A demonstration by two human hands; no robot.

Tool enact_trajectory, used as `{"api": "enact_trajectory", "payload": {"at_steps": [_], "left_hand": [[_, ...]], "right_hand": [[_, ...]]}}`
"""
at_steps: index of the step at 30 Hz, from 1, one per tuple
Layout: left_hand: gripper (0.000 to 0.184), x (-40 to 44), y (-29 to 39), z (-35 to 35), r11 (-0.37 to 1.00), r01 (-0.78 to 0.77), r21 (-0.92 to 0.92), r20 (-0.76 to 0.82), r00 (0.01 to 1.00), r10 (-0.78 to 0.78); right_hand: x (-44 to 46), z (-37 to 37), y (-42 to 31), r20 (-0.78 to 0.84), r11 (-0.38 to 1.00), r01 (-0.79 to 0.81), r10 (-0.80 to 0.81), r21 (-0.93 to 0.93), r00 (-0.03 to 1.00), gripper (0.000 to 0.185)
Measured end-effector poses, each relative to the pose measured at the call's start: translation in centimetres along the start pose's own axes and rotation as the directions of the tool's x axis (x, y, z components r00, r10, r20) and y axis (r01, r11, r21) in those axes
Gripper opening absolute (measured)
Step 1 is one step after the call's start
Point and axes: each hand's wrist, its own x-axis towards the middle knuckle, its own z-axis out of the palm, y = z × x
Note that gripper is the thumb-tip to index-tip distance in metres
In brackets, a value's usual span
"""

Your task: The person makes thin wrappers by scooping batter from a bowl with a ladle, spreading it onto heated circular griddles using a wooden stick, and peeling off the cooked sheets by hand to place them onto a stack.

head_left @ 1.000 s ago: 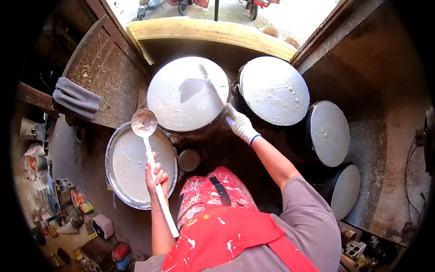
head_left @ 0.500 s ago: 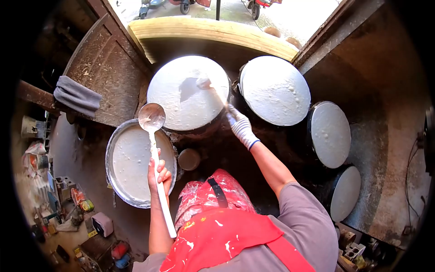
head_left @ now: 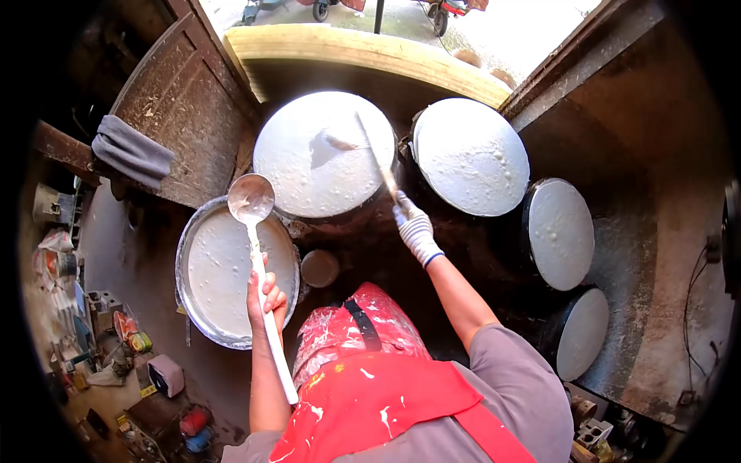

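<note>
The bare left hand [head_left: 268, 297] curls round a ladle [head_left: 252, 201], bowl above the far edge of a pale-filled basin [head_left: 182, 270]; the gloved right hand [head_left: 417, 231] grips a thin scraper [head_left: 377, 154] across the right edge of a white-topped drum [head_left: 301, 189], contact hard to tell

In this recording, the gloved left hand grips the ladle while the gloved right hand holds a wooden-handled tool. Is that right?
Not quite: the left hand is bare, as the head view shows. It does grip the ladle, and the gloved right hand does hold a wooden-handled tool.
</note>
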Motion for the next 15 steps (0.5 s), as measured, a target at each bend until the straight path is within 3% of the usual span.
{"api": "enact_trajectory", "payload": {"at_steps": [3,5,7,8,9,12,15], "left_hand": [[0.041,0.5,-0.2,-0.3,1.000,0.017,-0.022,-0.042,0.999,-0.018],[0.041,0.7,-0.1,0.0,1.000,0.022,-0.018,-0.025,0.999,-0.022],[0.041,0.7,-0.2,0.0,1.000,0.029,0.009,-0.012,1.000,-0.028],[0.041,0.7,-0.4,0.2,0.999,0.027,0.032,-0.019,0.999,-0.027],[0.041,0.8,-0.4,0.3,0.999,0.026,0.034,-0.021,0.999,-0.025],[0.041,1.1,-0.5,0.4,0.999,0.025,0.042,-0.042,0.999,-0.023],[0.040,1.0,-0.9,0.6,1.000,0.001,-0.013,-0.020,1.000,-0.001]], "right_hand": [[-2.6,2.5,-1.2,0.123,0.983,0.167,-0.157,-0.081,0.980,0.038],[-2.0,2.6,0.1,0.034,0.964,0.261,-0.262,0.044,0.964,0.037],[0.6,2.0,1.5,-0.063,0.983,0.148,-0.141,0.112,0.988,0.036],[1.8,1.4,1.1,-0.055,0.990,0.141,-0.141,-0.001,0.988,0.035],[2.5,1.4,0.1,-0.046,0.985,0.172,-0.171,0.025,0.984,0.034],[3.3,2.4,-2.8,0.130,0.956,0.239,-0.219,-0.169,0.967,0.032],[1.6,3.5,-2.9,0.188,0.922,0.371,-0.347,-0.114,0.919,0.031]]}}
